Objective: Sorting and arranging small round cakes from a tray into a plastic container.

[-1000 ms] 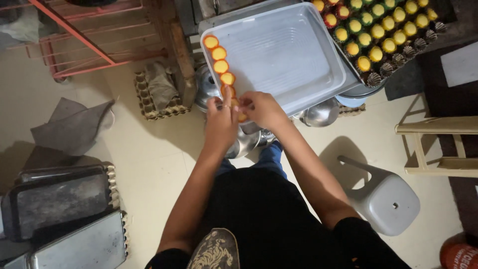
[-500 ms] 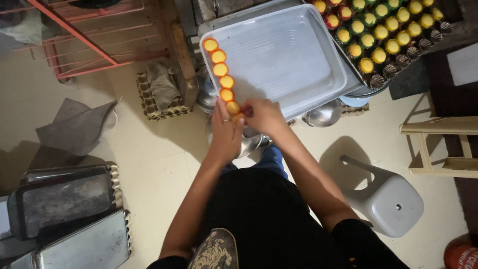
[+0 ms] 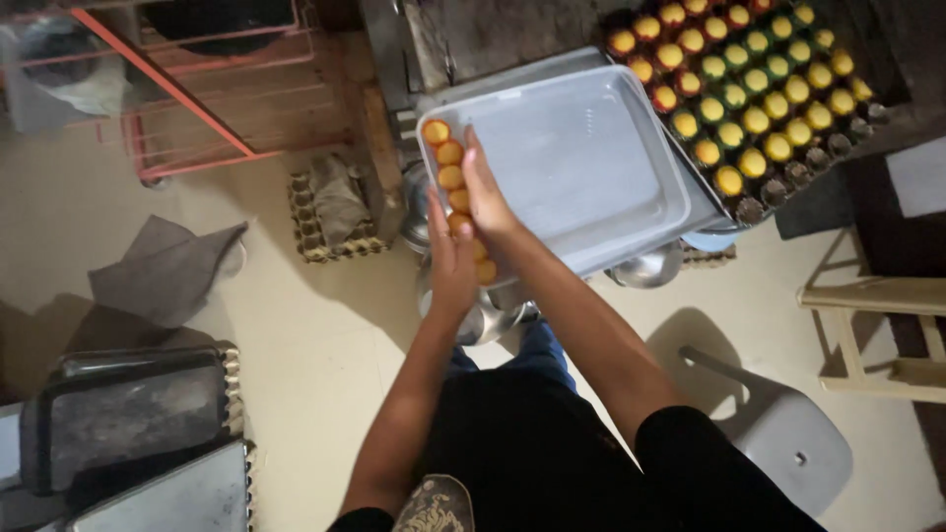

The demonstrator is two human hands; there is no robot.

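A clear plastic tray (image 3: 591, 167) rests in front of me, holding a single row of several small orange-yellow cakes (image 3: 445, 166) along its left edge. My right hand (image 3: 485, 192) lies flat with straight fingers against the right side of that row. My left hand (image 3: 451, 258) is flat too, touching the near end of the row from the left and covering some cakes. Neither hand grips anything.
A dark baking tray (image 3: 847, 133) of cakes in coloured cups sits at the upper right. Metal bowls (image 3: 650, 268) are below the clear tray. Around me are a grey stool (image 3: 788, 433), a wooden stool (image 3: 877, 305), egg cartons (image 3: 330, 212), a grey cloth (image 3: 168, 266), a red rack (image 3: 197, 99) and stacked trays (image 3: 128, 424).
Both hands were bunched at the near end of the cake row. Now the right hand has stretched forward along the row and the left has flattened beside it.
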